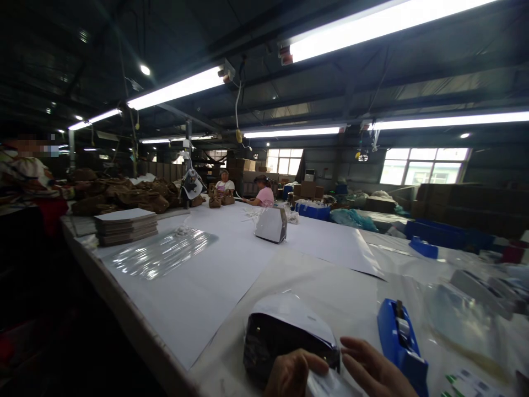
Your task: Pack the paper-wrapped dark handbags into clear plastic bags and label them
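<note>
At the bottom edge my left hand [291,375] rests with curled fingers on a dark bag wrapped in clear plastic with a white paper insert [285,336]. My right hand [372,369] lies beside it, fingers bent against the white paper and plastic at the bag's right end. A blue tape dispenser [399,342] stands just right of my right hand on the long white-covered table [215,275].
A stack of flat cards [124,225] and clear plastic sleeves [161,253] lie at the left. A white-wrapped bag [271,224] stands mid-table. Brown bags [124,196] are piled far left. Two people [248,193] sit at the far end; another person [25,182] stands left. Blue crates [446,234] sit right.
</note>
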{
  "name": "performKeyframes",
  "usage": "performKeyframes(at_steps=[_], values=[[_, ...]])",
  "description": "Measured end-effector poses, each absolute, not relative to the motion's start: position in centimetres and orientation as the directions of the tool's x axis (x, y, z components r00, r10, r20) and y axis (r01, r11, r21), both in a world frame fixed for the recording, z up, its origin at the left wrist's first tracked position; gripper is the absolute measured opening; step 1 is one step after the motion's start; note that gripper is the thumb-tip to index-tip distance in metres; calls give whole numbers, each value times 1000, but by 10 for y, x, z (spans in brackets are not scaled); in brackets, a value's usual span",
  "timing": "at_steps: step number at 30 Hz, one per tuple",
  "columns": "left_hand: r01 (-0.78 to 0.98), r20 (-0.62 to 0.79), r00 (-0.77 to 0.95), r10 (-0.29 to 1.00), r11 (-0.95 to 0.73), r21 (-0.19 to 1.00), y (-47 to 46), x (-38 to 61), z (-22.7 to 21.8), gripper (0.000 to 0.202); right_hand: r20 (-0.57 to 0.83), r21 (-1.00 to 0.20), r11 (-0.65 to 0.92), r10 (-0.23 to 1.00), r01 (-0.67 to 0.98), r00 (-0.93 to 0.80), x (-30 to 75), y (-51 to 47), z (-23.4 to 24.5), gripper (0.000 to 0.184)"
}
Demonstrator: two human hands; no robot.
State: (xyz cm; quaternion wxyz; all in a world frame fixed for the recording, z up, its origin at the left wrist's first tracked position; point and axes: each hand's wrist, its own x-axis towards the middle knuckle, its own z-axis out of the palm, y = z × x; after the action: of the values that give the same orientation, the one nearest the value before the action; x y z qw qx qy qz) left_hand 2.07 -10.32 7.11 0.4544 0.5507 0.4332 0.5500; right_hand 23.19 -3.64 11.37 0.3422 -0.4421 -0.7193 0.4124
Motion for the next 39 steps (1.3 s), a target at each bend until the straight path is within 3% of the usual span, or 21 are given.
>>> performKeyframes(at_steps=[2,5,11,15,19,23,28,31,35,39], values=[[-53,222,19,975,-221,974,-103,19,80,79,25,-961,147,889,234,-457,227,-40,105,68],[-124,175,1,985,-174,977,-105,19,93,63,-6,-993,50,873,103,-487,218,-51,103,72],[-241,107,-41,993,-114,964,-116,18,106,57,32,-997,3,915,-73,-403,205,-72,122,58],[-303,156,60,986,-131,944,-114,20,106,52,64,-993,26,932,-111,-357,205,-78,134,49],[-264,189,130,973,-150,953,-114,27,110,59,114,-989,76,940,-128,-323,207,-81,138,38],[-71,237,170,956,-228,971,-118,28,116,54,118,-978,57,946,-203,-303,208,-81,139,38],[110,289,154,945,-307,945,-116,26,121,38,94,-993,60,919,-99,-382,214,-81,145,39],[129,298,29,954,-299,946,-113,27,120,40,165,-980,194,909,38,-383,215,-84,149,35],[233,331,-4,944,-321,918,-111,28,118,37,298,-930,356,876,92,-378,213,-88,150,13],[265,268,-11,963,-255,930,-110,27,118,31,350,-889,430,857,153,-377,213,-87,147,15]])
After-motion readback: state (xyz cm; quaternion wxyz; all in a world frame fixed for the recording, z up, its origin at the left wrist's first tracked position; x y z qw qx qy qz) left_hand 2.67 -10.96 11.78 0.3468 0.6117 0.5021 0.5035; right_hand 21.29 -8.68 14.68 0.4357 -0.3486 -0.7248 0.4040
